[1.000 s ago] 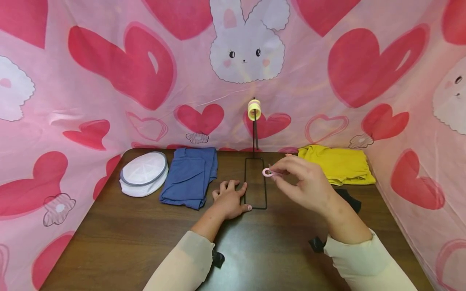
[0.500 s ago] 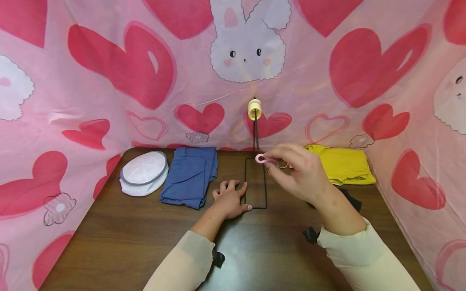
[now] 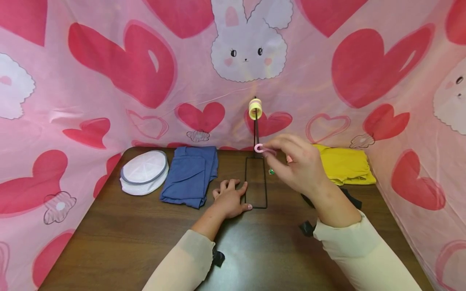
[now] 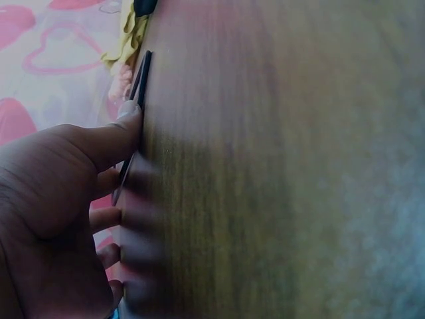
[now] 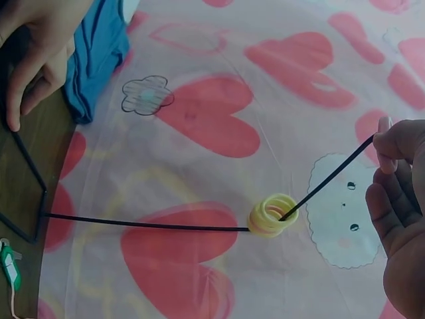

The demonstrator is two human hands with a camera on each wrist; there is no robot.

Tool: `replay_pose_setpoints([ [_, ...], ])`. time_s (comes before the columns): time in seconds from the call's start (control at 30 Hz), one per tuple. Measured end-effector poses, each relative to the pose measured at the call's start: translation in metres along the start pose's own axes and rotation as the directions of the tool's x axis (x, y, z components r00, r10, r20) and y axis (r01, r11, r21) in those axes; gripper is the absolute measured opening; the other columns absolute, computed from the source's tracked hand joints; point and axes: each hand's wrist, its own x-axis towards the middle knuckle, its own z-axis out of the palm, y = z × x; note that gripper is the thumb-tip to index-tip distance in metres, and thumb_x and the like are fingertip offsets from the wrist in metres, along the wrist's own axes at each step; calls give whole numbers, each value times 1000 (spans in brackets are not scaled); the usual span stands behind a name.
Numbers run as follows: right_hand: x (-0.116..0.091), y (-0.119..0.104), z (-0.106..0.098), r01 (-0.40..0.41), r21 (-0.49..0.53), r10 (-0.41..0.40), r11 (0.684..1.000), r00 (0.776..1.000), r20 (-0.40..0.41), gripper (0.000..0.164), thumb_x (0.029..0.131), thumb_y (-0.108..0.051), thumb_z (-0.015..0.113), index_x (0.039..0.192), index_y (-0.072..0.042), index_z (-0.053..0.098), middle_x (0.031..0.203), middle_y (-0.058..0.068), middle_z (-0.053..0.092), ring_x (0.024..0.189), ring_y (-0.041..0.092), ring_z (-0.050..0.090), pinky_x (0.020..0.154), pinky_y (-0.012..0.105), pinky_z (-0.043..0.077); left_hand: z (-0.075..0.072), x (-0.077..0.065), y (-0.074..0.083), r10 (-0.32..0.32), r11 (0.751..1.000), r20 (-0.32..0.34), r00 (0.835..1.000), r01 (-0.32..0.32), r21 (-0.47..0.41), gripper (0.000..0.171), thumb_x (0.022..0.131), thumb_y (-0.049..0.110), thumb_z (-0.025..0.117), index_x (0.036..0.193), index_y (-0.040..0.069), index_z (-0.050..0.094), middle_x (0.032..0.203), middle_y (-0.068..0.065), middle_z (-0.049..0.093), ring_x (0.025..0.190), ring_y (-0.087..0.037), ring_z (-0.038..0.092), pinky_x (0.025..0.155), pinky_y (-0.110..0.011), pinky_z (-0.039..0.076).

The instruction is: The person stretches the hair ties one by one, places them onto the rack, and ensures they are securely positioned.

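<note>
My right hand (image 3: 298,161) pinches a pink hair tie (image 3: 259,148) between thumb and fingertips, above the table. In the right wrist view, the pink tie is right at the free end of the sloping arm of a black wire stand (image 5: 332,177). Several yellow hair ties (image 5: 264,219) sit bunched at the bend of that arm, a paler band among them in the head view. My left hand (image 3: 228,202) rests with fingers spread beside the stand's rectangular base, its thumb pressing on the near corner. In the left wrist view, the thumb (image 4: 126,133) lies against the black wire.
A white mesh cap-like item (image 3: 143,171) and folded blue cloth (image 3: 191,178) lie on the left. Folded yellow cloth (image 3: 344,165) and a black item (image 3: 351,198) are on the right. A small green object (image 3: 271,171) lies right of the base. A pink heart-print curtain surrounds the table.
My right hand has moved up and a little left with the pink hair tie, from over the base towards the stand's arm. The left hand has stayed put.
</note>
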Motion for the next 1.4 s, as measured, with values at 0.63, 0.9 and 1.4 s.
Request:
replay_pose_setpoints([
  [0.63,6,33,21,-132,-15,132,991,991,-28,19,84,0,80,103,-6,80,99,6,72,81,19,68,76,28,56,1,2,-1,-20,1000,22,1000,20,-2,85,92,66,65,164,37,31,167,-1,25,151,-37,17,107,-64,24],
  [0.9,10,52,37,-154,-28,152,988,986,-62,20,87,1,75,107,-4,79,101,10,69,81,20,65,78,34,56,0,0,1,-21,1000,24,1000,21,-9,85,92,66,66,164,36,32,167,-1,25,151,-37,16,107,-64,24],
  [1.4,21,77,63,-264,-33,255,964,953,-164,23,92,-5,75,114,0,77,107,16,67,84,24,68,76,39,59,1,3,-1,-21,999,28,999,22,-39,85,92,63,68,164,35,31,167,-1,24,151,-38,14,108,-66,21],
])
